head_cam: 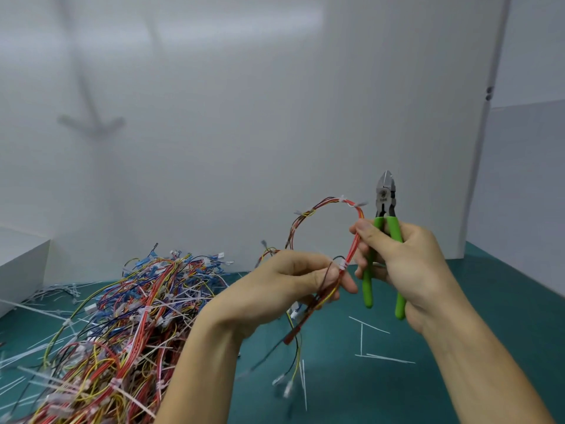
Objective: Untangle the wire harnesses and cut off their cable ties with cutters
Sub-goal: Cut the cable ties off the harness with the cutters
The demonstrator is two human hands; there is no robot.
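My left hand (293, 280) pinches a red, yellow and black wire harness (324, 206) near a white cable tie (343, 265). The harness arcs up in a loop above both hands, with more white ties along it, and its loose ends hang down to the mat. My right hand (403, 258) grips green-handled cutters (385, 240) upright, jaws shut and pointing up. The thumb and fingertips of that hand also pinch the harness just above the tie. The cutter jaws are apart from the wires.
A big tangled pile of multicoloured harnesses (128, 325) lies on the green mat (477, 304) at the left. Cut white tie pieces (370, 325) are scattered on the mat. A white box (21, 264) stands far left; white walls enclose the back and right.
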